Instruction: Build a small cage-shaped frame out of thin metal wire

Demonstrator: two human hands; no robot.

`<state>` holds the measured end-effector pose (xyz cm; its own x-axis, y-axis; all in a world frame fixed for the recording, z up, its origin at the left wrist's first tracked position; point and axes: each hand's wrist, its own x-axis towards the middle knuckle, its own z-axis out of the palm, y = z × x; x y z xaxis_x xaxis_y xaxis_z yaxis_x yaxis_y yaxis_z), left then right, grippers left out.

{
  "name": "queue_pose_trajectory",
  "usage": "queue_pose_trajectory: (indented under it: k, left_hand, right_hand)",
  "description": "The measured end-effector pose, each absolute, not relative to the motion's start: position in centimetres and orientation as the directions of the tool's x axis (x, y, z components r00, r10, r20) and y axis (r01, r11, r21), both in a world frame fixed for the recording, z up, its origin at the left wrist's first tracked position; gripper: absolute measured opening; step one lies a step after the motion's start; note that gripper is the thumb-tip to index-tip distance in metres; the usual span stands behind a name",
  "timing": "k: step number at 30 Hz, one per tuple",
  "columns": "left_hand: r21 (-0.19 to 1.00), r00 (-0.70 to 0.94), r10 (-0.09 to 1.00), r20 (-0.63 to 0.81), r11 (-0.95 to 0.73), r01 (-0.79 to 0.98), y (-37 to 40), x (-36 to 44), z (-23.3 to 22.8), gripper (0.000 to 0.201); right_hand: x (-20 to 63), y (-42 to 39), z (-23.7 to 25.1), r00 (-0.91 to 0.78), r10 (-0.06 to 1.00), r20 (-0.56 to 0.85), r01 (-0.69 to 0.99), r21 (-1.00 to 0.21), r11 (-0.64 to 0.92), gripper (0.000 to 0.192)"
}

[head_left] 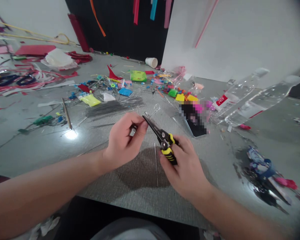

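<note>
Forearms came in from the near edge of the grey textured tabletop (40, 146) and met over its middle. Right hand (186, 166) was closed around the yellow-and-black handles of a pair of slim needle-nose pliers (161, 136), nose pointing up-left toward the left hand (123, 140). Left hand was pinched shut on a small metal piece at the plier tips, too small to identify; a thin clear wire loop (153, 110) stuck up just beyond the pliers. Step in hand looked like bending or gripping fine wire with the plier nose. Next move would likely call for a steady pinch from the left hand and a small squeeze or twist from the right, nothing big.

Behind the pliers lay a bundle of thin grey metal wires (115, 106), and farther back a scatter of coloured foam and plastic bits (175, 93). Right of the pliers sat a dark phone (197, 128), then two clear plastic water bottles (250, 100) lying on their sides. A white paper cup (151, 62) lay far behind the pliers.

Open tabletop showed left of and below the pliers; near edge was close under the wrists, so downward room was short.
</note>
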<state>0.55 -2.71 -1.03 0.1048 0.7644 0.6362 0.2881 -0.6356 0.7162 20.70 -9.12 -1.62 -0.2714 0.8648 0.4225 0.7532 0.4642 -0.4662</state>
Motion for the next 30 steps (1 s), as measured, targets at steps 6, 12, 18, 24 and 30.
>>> queue_pose_trajectory:
  k: [6, 12, 18, 24, 30]
  left_hand:
    - [0.762, 0.084, 0.776, 0.624, -0.629, 0.154, -2.4, 0.8, -1.8, 0.01]
    - [0.788, 0.117, 0.782, 0.613, -0.615, -0.021, -1.9, 0.7, -2.2, 0.015]
    - [0.747, 0.123, 0.741, 0.661, -0.665, -0.007, -1.9, 0.8, -1.9, 0.015]
    - [0.658, 0.114, 0.666, 0.737, -0.746, 0.105, -2.2, 0.7, -1.6, 0.012]
    - [0.681, 0.107, 0.692, 0.714, -0.721, 0.128, -2.3, 0.6, -1.6, 0.009]
  right_hand:
    - [20.7, -8.9, -1.7, -0.302, 0.862, 0.408, 0.739, -0.47, 0.482, 0.01]
    - [20.7, -8.9, -1.8, -0.31, 0.857, 0.412, 0.738, -0.464, 0.49, 0.014]
    - [20.7, -8.9, -1.6, -0.319, 0.861, 0.396, 0.701, -0.513, 0.495, 0.013]
    - [20.7, -9.1, -1.4, -0.324, 0.859, 0.396, 0.661, -0.555, 0.505, 0.013]
    - [20.6, -9.0, -1.4, -0.332, 0.859, 0.389, 0.655, -0.56, 0.507, 0.015]
